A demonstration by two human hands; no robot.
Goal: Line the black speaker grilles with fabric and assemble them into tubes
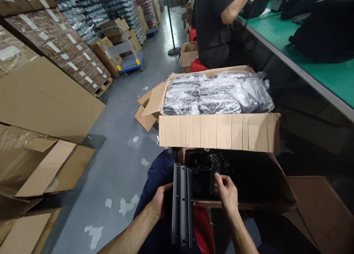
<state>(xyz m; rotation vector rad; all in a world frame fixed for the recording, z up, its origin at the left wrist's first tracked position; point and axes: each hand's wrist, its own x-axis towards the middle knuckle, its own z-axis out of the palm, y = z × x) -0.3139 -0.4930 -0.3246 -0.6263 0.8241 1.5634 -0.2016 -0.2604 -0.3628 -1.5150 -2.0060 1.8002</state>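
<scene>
Far left: flat cardboard sheets (41, 99) and folded boxes crowd the edge, with wrapped stacked cartons (63, 44) behind them. Next comes a strip of bare grey floor (121, 162) with pale patches, running back down the aisle to a blue cart (128, 60) and a post on a round base (173, 49); this is the only open lane.

Bottom centre, the left hand (160, 206) is curled around the left side of a long black ribbed part (182, 206), fingers hidden behind it, clamped on it as far as can be seen. The part stands on edge over the person's lap, running from the near box rim down to the frame bottom. Just right of it, touching, sits a black perforated panel (203, 178) inside the dark lower box (276, 187).

The right hand (225, 193) is partly closed, fingertips (217, 180) pinching the panel's right edge, thumb side up. Hands are apart, with the part and panel between them.

Above them, an open cardboard box (218, 132) full of plastic-bagged black pieces (215, 93) rests on the lower box, its front wall overhanging and leaving a tight gap above the hands.

Behind, a seated person in a dark shirt (212, 21). Right edge: a green-topped bench (318, 66) with black items, closing off that side.
</scene>
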